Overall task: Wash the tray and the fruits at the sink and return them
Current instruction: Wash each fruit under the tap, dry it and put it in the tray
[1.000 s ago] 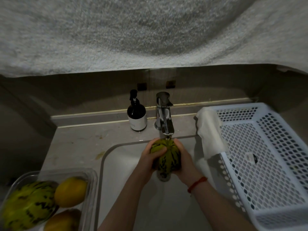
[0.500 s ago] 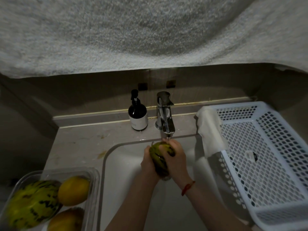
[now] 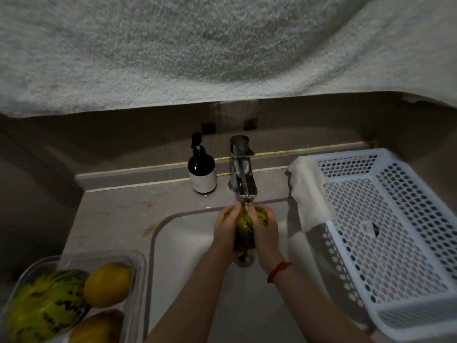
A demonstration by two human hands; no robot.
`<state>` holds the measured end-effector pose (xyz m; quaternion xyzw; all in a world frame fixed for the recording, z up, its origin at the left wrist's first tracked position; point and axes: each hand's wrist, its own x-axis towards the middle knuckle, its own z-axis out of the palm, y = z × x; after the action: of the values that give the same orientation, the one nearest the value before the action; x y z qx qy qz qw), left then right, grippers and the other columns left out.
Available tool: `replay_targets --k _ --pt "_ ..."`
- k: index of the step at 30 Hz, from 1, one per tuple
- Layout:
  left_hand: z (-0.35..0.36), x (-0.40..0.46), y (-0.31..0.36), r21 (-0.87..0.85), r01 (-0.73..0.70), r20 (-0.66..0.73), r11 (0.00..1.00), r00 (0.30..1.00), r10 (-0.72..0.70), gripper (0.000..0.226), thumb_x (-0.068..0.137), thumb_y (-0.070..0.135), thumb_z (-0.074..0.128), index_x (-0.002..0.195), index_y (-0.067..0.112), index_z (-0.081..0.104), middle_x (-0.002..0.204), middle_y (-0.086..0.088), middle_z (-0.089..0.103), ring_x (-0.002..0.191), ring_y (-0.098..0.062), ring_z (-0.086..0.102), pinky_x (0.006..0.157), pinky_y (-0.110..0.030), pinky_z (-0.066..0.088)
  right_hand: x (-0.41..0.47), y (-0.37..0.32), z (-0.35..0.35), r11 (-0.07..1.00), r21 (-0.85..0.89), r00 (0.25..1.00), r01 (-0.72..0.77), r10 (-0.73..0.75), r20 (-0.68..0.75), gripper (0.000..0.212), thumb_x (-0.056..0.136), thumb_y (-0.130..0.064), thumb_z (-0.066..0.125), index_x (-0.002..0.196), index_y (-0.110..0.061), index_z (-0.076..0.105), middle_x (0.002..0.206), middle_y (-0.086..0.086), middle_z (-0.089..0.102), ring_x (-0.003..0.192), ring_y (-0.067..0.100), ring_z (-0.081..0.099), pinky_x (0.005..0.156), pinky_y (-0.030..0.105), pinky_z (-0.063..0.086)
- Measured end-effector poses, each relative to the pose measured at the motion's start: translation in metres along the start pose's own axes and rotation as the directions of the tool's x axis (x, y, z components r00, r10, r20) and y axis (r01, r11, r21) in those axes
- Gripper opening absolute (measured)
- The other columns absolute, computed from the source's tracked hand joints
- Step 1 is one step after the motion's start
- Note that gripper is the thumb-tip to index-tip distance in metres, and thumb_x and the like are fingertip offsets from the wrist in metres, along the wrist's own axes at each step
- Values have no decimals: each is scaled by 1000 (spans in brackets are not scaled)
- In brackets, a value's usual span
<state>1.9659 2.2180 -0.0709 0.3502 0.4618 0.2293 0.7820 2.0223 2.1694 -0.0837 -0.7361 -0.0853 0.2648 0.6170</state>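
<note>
Directly below the faucet [image 3: 243, 179] spout, my left hand [image 3: 226, 230] and right hand [image 3: 264, 231] clasp the striped melon [image 3: 243, 227] from opposite sides, its long axis running from the faucet toward me, over the sink [image 3: 173, 243].

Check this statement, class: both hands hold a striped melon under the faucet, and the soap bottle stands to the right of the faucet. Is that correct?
One detail is wrong. In the head view the soap bottle stands to the left of the faucet, not the right. The rest holds: the left hand and right hand hold the striped melon under the faucet.
</note>
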Motion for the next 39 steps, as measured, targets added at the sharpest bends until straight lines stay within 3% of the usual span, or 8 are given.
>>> replay_targets --k 9,12,16,20,24,28,34,39 --pt "-3 7 -8 -405 299 164 864 953 -254 51 93 49 36 107 10 64 94 -14 68 90 -27 64 80 -34 49 -1 3 -6 510 -496 694 702 -644 320 41 91 -34 37 110 -14 68 108 8 63 102 24 54 85 32 47" --pt "-2 12 -5 -167 267 82 949 963 -257 50 92 46 43 112 5 63 111 -20 64 108 -34 58 96 -43 46 7 2 -8 954 -91 954 286 -273 126 32 87 -37 51 98 -13 69 98 6 66 94 23 60 84 34 52" --pt "-3 17 -11 326 -4 -144 945 988 53 32 92 36 53 106 11 66 112 -16 64 107 -32 59 97 -47 47 9 5 -7 784 357 862 -507 471 188 44 91 -38 47 108 -2 64 107 21 64 104 37 60 96 50 48" --pt "-6 11 -10 -223 255 170 941 960 -220 46 92 39 46 109 -1 61 107 -20 63 104 -34 59 98 -43 45 -14 5 -5 978 -149 987 149 -155 -32 38 84 -44 50 108 -17 64 104 1 62 104 21 59 88 29 46" --pt "-9 5 -13 -284 372 316 884 907 -280 52 92 50 38 106 8 65 97 -14 66 90 -27 62 77 -35 48 -8 3 -8 612 -507 767 607 -618 173 35 77 -41 62 100 -16 70 107 0 64 93 8 52 83 20 43" --pt "-8 5 -8 0 383 225 924 900 -373 63 91 59 33 87 8 70 71 -13 67 67 -25 60 59 -25 44 15 -9 -12 904 -274 945 328 -313 99 10 82 -19 70 87 -11 73 79 -4 65 77 14 61 70 13 47" --pt "-12 14 -10 10 313 212 950 927 -308 72 94 63 19 105 12 68 84 -13 74 78 -25 71 60 -30 55 14 -6 -12 924 -255 958 285 -276 70 10 89 -14 61 84 -15 70 72 -7 61 69 -1 55 59 2 39" --pt "-7 9 -17 310 -193 176 931 974 144 23 88 39 60 100 20 66 99 -8 69 90 -23 68 70 -28 56 20 -5 -18 987 -11 987 -158 158 37 23 93 -23 51 90 -9 70 95 13 68 95 30 63 89 42 52"
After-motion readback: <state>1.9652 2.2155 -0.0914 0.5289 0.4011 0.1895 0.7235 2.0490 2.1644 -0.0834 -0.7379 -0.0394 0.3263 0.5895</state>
